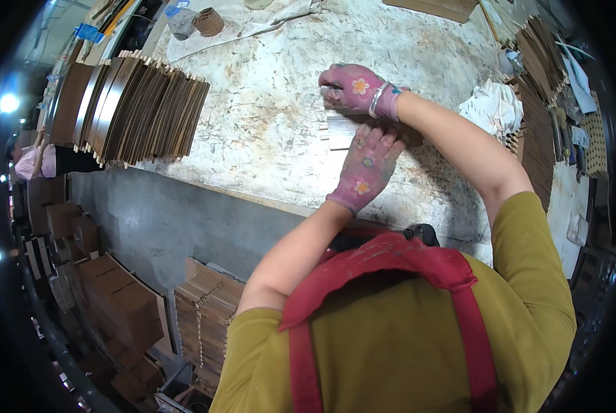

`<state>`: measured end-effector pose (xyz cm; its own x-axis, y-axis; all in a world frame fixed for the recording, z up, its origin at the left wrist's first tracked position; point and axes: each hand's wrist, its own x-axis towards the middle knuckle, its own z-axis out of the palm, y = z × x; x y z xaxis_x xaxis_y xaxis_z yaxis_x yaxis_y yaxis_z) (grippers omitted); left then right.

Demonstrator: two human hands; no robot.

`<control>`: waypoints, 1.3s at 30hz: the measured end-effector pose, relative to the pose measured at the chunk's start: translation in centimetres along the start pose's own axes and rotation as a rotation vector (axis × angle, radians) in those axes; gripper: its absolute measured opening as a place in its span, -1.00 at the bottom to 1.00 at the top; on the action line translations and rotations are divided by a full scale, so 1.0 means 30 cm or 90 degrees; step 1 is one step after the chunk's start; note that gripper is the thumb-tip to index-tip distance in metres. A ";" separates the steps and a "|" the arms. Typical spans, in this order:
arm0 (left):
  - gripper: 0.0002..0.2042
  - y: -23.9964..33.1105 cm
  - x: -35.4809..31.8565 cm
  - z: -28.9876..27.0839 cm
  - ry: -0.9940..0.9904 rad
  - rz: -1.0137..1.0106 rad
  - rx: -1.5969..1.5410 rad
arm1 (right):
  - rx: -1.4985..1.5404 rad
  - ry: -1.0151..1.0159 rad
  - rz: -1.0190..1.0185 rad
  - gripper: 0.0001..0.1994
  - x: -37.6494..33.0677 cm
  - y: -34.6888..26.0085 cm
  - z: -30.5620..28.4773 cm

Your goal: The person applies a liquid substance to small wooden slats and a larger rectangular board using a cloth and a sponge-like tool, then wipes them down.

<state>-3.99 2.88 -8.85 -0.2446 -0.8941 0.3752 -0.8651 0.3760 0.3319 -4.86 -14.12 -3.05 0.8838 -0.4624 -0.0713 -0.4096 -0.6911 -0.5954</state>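
Note:
Both my hands wear pink gloves with a flower print. My left hand (pixel 367 170) lies over the near side of a small flat panel (pixel 341 132) on the worktable (pixel 266 131), its fingers stretched out and slightly apart. Just beyond it, my right hand (pixel 356 88) is curled closed above the panel's far side, with a silvery band at the wrist. Whatever its fingers grip, if anything, is hidden beneath the glove. The panel looks greyish and dark, and my hands and their shadow cover much of it.
A row of dark brown boards (pixel 143 110) with pale pegged ends stands at the table's left. More boards (pixel 536 131) and a crumpled white cloth (pixel 493 109) lie right. A brown cup-like container (pixel 209 23) sits far left. Cardboard boxes (pixel 122 303) stand below; another person (pixel 36 160) is beyond.

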 end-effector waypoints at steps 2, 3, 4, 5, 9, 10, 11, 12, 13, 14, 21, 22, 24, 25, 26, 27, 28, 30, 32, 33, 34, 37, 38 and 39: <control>-0.58 -0.006 0.000 -0.002 0.022 0.013 0.021 | 0.022 0.076 -0.067 -0.84 -0.035 -0.006 0.031; -0.58 -0.004 0.001 -0.001 0.032 0.022 0.030 | 0.047 0.080 -0.059 -0.85 -0.037 -0.008 0.052; -0.59 0.002 -0.006 -0.003 0.009 0.008 0.010 | 0.124 0.008 -0.004 -0.87 -0.037 -0.008 0.066; -0.58 0.001 -0.015 -0.003 -0.006 -0.004 0.004 | 0.130 0.002 -0.010 -0.87 -0.046 -0.018 0.065; -0.56 0.004 -0.004 -0.017 -0.015 -0.011 -0.008 | 0.096 -0.064 0.063 -0.82 -0.098 -0.009 -0.017; -0.55 0.006 0.006 -0.026 -0.004 -0.004 -0.009 | 0.097 -0.074 0.086 -0.81 -0.130 0.007 -0.039; -0.55 0.016 0.024 -0.026 0.001 0.003 -0.007 | 0.046 -0.050 0.082 -0.81 -0.171 0.051 -0.062; -0.56 0.024 0.033 -0.027 0.005 0.008 -0.002 | -0.003 -0.027 0.076 -0.81 -0.214 0.116 -0.072; -0.56 0.035 0.042 -0.026 0.009 0.013 0.002 | -0.053 -0.004 0.072 -0.81 -0.267 0.184 -0.092; -0.56 0.032 0.034 -0.018 0.004 0.014 0.007 | -0.064 0.019 0.064 -0.81 -0.323 0.246 -0.116; -0.50 -0.062 0.073 -0.145 -0.181 -0.133 -0.159 | -0.085 0.183 0.168 -0.70 -0.625 0.415 -0.193; -0.44 -0.068 0.082 -0.152 -0.137 -0.103 -0.096 | -0.073 0.220 0.242 -0.67 -0.672 0.440 -0.176; -0.34 -0.085 0.112 -0.101 -0.206 -0.145 0.027 | 0.223 0.315 0.300 -0.67 -0.714 0.408 -0.127; -0.36 -0.126 0.103 -0.013 -0.225 -0.140 0.069 | 0.245 0.332 0.251 -0.70 -0.728 0.448 -0.087; -0.40 -0.133 0.108 0.004 -0.213 -0.101 0.090 | 0.307 0.369 0.231 -0.71 -0.752 0.503 -0.046; -0.43 -0.131 0.097 -0.026 -0.173 -0.062 0.108 | 0.356 0.394 0.188 -0.69 -0.759 0.529 -0.013; -0.47 -0.133 0.067 -0.063 -0.137 -0.046 0.118 | 0.399 0.397 0.173 -0.68 -0.713 0.497 0.013; -0.56 -0.129 0.012 -0.160 -0.006 -0.053 0.076 | 0.446 0.405 0.161 -0.66 -0.675 0.418 0.001; -0.50 -0.161 -0.011 -0.310 -0.036 -0.179 -0.004 | 0.487 0.419 0.136 -0.66 -0.647 0.331 -0.012; -0.52 -0.176 -0.052 -0.409 0.126 -0.122 0.032 | 0.473 0.417 0.140 -0.66 -0.655 0.329 -0.025; -0.53 -0.110 -0.005 -0.647 0.047 -0.191 -0.019 | 0.458 0.433 0.156 -0.66 -0.690 0.348 -0.041; -0.56 -0.382 -0.108 -0.903 0.229 -0.050 0.256 | 0.486 0.425 0.176 -0.67 -0.718 0.358 -0.025; -0.56 -0.450 -0.132 -1.025 0.199 -0.142 0.287 | 0.497 0.428 0.187 -0.68 -0.738 0.368 -0.025; -0.52 -0.491 -0.138 -1.146 0.208 -0.223 0.290 | 0.473 0.445 0.177 -0.69 -0.750 0.395 -0.016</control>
<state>24.82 9.41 14.48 0.1677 -0.7980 0.5789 -0.9858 -0.1281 0.1089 -29.71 -12.16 -8.13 0.3567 -0.9326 0.0558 -0.1279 -0.1079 -0.9859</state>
